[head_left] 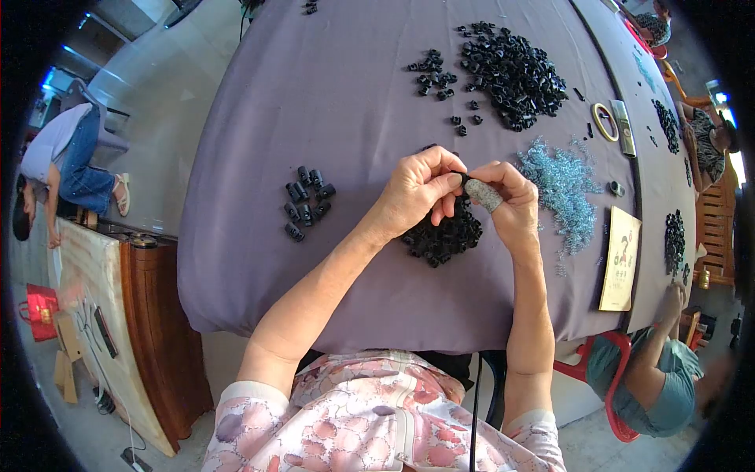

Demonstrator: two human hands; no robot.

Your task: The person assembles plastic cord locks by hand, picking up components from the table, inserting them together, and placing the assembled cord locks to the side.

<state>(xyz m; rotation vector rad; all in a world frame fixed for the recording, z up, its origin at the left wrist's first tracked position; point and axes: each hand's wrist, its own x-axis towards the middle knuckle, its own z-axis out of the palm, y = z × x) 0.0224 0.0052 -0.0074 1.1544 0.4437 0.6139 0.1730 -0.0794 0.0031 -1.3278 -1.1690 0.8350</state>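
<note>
My left hand point(417, 189) and my right hand point(510, 197) meet above the table, fingertips pinched together on a small black plastic part point(461, 178). Most of that part is hidden by the fingers. A grey wrap point(483, 194) covers my right thumb. Just below the hands lies a pile of small black plastic parts point(444, 240). To its left is a loose group of black cylindrical pieces point(307, 197). Right of my right hand spreads a heap of tiny translucent blue pieces point(560, 189), too small to make out.
A large heap of black parts point(515, 75) lies farther back on the grey-purple cloth point(330, 102). At the right are a tape roll point(605, 123), a narrow pack point(624, 128) and a yellow booklet point(620, 259). Other people sit along the right; a person point(67, 157) bends at the left.
</note>
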